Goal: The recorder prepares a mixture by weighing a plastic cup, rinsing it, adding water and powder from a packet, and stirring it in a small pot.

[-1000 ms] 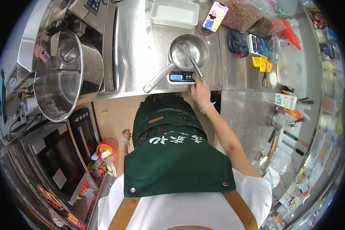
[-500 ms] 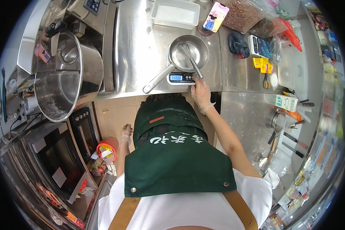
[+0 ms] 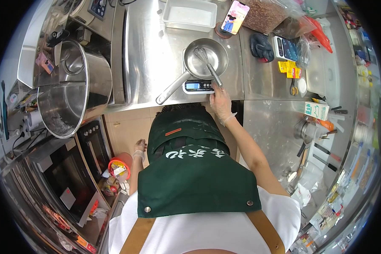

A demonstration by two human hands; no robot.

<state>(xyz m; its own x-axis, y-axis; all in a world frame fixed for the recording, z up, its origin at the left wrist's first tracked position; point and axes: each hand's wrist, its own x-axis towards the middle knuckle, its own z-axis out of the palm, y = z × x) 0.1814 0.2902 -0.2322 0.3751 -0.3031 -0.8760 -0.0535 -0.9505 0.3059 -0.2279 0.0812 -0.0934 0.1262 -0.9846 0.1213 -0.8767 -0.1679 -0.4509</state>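
A steel saucepan sits on a small digital kitchen scale, its long handle pointing toward the near left. Inside the pan leans a wire whisk, with its handle resting over the near rim and sticking out above the scale's buttons. My right hand, in a clear glove, is at the scale's near right corner. One finger reaches the buttons beside the whisk handle's end; the other fingers are partly hidden, and nothing is held. My left hand, also gloved, hangs low at my side with loose, empty fingers.
A white plastic tub and a propped phone stand behind the pan. Far left is a big steel pot. On the right lie a second scale, scissors and a carton. A red bin stands below left.
The scale's display has gone from a full row of lit digits to a shorter reading. The view has shifted slightly; my right hand stays at the scale's corner.
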